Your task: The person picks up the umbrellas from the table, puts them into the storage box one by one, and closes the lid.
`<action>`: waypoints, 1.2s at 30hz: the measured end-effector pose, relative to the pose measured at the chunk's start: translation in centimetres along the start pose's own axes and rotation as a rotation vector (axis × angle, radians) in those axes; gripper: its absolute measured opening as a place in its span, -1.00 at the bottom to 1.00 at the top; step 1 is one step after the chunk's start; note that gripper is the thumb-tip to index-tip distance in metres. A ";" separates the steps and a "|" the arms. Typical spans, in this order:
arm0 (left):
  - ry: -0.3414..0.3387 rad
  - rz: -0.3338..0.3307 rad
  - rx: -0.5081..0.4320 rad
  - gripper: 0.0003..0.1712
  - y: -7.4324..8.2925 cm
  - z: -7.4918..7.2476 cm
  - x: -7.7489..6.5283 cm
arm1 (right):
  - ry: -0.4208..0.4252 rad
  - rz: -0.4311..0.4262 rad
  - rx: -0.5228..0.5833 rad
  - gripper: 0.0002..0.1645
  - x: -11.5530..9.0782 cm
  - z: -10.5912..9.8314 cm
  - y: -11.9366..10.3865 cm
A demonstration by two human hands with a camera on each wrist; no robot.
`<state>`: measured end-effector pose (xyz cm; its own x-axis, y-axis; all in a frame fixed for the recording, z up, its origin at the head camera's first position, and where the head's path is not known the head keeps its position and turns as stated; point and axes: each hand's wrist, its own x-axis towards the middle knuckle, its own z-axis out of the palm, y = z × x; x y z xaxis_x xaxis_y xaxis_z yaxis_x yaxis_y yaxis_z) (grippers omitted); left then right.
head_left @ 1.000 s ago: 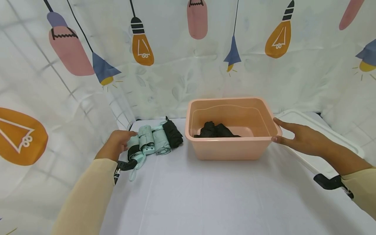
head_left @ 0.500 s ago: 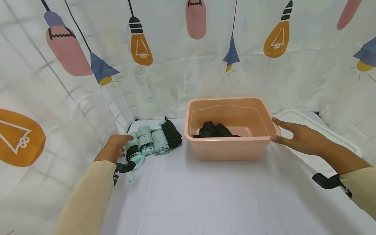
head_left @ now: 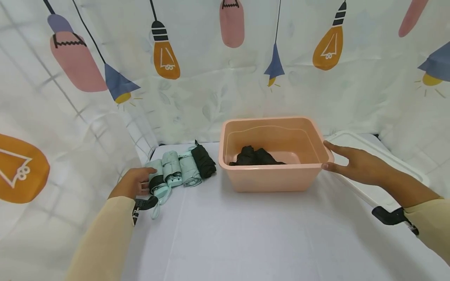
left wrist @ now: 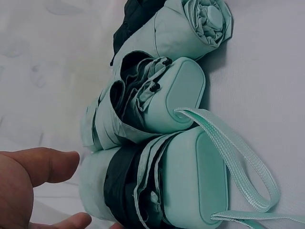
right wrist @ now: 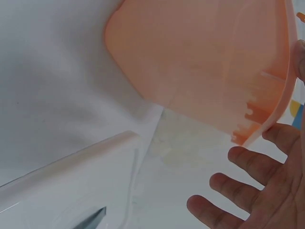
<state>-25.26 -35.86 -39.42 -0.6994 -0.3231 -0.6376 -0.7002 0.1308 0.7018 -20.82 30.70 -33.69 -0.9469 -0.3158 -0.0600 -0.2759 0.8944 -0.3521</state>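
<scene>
- Fingers [left wrist: 52,164] of the left hand [head_left: 132,182] stand parted at the left end of a row of umbrellas, gripping nothing; the wrist view shows the thumb just short of the nearest one, while contact lower down cannot be told.
- First umbrella [left wrist: 183,171], mint with a black band, lies on the tabletop [head_left: 253,238] right beside that hand, its flat handle facing the near edge.
- Second umbrella [left wrist: 181,93], also mint, rests against the first; a woven strap [left wrist: 209,126] loops out from its handle.
- Third umbrella [head_left: 190,171], mint and tightly rolled, sits next in line, followed by a black umbrella [head_left: 204,160] at the right end, close to the bin [head_left: 272,178].
- Right hand [head_left: 367,166] meets the peach bin at its right rim, fingers straight and spread, touching the edge without clenching.
- Inside the bin, dark bundles [head_left: 247,156] lie on the floor toward the left; the front wall hides their lower part.
- White lid [right wrist: 95,176] lies to the right of the bin, partly beneath the right forearm.
- Behind, a pale curtain [head_left: 225,93] printed with lamps and bulbs hangs along the far edge.
</scene>
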 end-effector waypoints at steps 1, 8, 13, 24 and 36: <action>-0.004 -0.003 -0.013 -0.02 -0.1 -0.1 0.0 | -0.003 0.000 -0.002 0.09 0.0 0.0 -0.1; -0.043 -0.016 -0.088 -0.01 -0.5 -0.9 -0.1 | -0.010 0.012 -0.020 0.11 0.3 0.0 -0.3; -0.034 -0.056 -0.144 0.03 -0.7 -1.1 0.3 | -0.006 0.015 -0.022 0.11 0.3 0.2 -0.3; -0.174 -0.023 -0.111 -0.19 -0.8 -1.8 0.5 | -0.013 0.031 -0.026 0.12 0.2 0.3 -0.3; -0.203 -0.081 -0.189 -0.43 -0.5 -2.1 0.1 | 0.001 0.023 -0.034 0.11 -0.1 -0.1 -0.7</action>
<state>-24.70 -37.92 -39.13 -0.6697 -0.1289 -0.7313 -0.7293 -0.0713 0.6805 -20.58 30.19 -33.33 -0.9531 -0.2952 -0.0671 -0.2599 0.9114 -0.3189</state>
